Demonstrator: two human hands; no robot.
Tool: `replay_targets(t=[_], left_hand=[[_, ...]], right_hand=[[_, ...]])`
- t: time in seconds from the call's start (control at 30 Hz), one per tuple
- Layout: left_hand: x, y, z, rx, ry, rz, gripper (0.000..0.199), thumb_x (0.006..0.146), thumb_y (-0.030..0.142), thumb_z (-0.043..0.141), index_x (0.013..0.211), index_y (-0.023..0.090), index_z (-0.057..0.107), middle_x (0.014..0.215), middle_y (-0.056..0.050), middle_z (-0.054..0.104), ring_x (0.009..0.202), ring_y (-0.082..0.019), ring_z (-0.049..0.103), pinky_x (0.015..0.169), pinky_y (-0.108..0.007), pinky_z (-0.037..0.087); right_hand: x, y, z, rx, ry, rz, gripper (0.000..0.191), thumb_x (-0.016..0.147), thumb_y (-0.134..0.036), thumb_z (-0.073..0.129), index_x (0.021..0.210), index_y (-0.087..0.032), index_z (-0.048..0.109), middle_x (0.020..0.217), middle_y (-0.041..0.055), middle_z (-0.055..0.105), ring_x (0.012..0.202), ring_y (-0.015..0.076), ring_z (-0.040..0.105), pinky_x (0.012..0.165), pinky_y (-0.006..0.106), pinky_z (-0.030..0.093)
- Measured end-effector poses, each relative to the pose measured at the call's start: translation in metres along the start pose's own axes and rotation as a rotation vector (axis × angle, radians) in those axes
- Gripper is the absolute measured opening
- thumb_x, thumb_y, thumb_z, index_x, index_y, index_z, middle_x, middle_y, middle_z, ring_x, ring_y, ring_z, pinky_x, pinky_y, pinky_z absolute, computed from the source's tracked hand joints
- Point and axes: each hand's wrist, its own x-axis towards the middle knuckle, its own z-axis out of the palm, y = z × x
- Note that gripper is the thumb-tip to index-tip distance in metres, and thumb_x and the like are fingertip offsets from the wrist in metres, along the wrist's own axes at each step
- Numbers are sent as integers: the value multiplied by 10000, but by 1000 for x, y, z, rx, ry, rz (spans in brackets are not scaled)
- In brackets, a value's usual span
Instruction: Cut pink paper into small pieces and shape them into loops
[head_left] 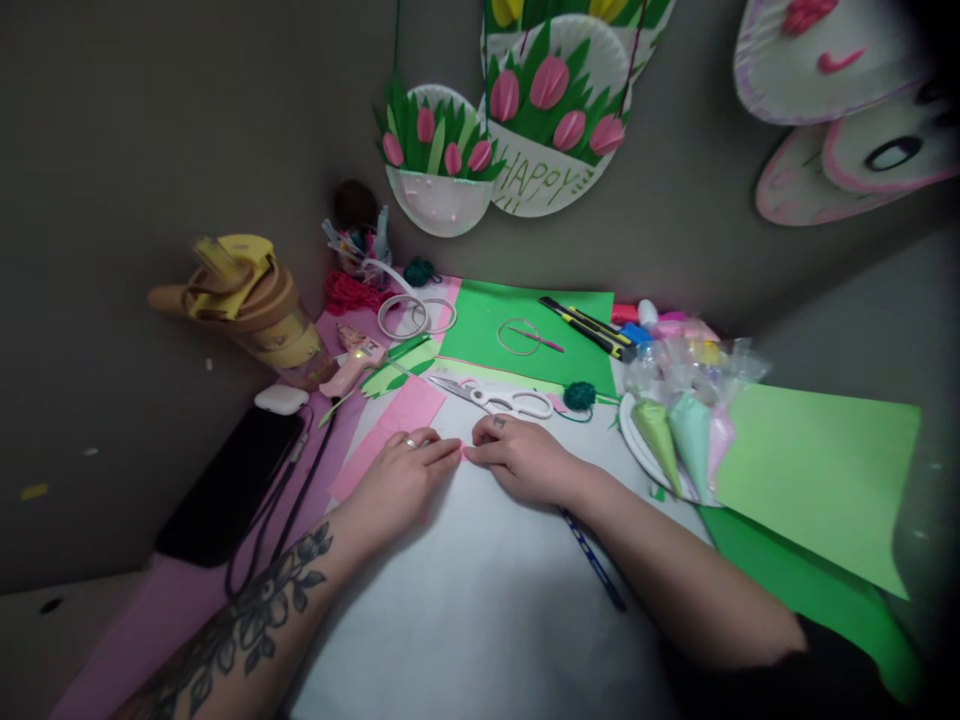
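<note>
Near the middle of the white work surface (465,590), my left hand (401,475) and my right hand (521,458) meet almost fingertip to fingertip. Between their tips shows a tiny bit of pink paper (463,452), mostly hidden by the fingers. Both hands have their fingers pressed together on it. A pink paper strip (397,430) lies beside my left hand. White-handled scissors (517,402) rest just beyond the hands. A dark blue patterned pencil (596,565) lies partly under my right forearm.
At the left are a phone (229,485), a pink glue gun (356,367) and a lidded cup (270,320). Cutters (589,328) lie on green paper (480,310). Piping bags (686,440) sit on a plate beside light green paper (825,470). Paper-plate crafts (442,205) hang behind.
</note>
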Motion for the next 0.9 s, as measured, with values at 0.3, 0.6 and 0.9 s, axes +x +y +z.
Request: replay_targets(t=[0.3, 0.6, 0.9], left_hand=[[-1, 4, -2, 96, -34, 25, 428, 875, 147, 484, 1302, 150, 522, 1342, -99, 562, 1105, -236, 503, 828, -365, 387], [-4, 6, 2, 167, 17, 26, 394, 910, 147, 471, 1301, 152, 526, 1339, -73, 571, 1048, -208, 527, 798, -341, 387], [-4, 6, 3, 162, 11, 40, 396, 914, 146, 462, 1305, 151, 522, 1355, -73, 559, 1052, -217, 528, 789, -348, 381]], right_hand=[[-1, -1, 0, 2, 16, 4, 313, 852, -106, 472, 990, -245, 716, 1009, 51, 632, 850, 179, 545, 704, 289, 373], [-1, 1, 3, 5, 45, -12, 320, 827, -94, 492, 989, -250, 719, 992, 43, 637, 839, 175, 549, 689, 285, 377], [-2, 1, 3, 19, 60, -20, 342, 816, -75, 482, 997, -244, 718, 991, 49, 639, 831, 175, 549, 700, 283, 388]])
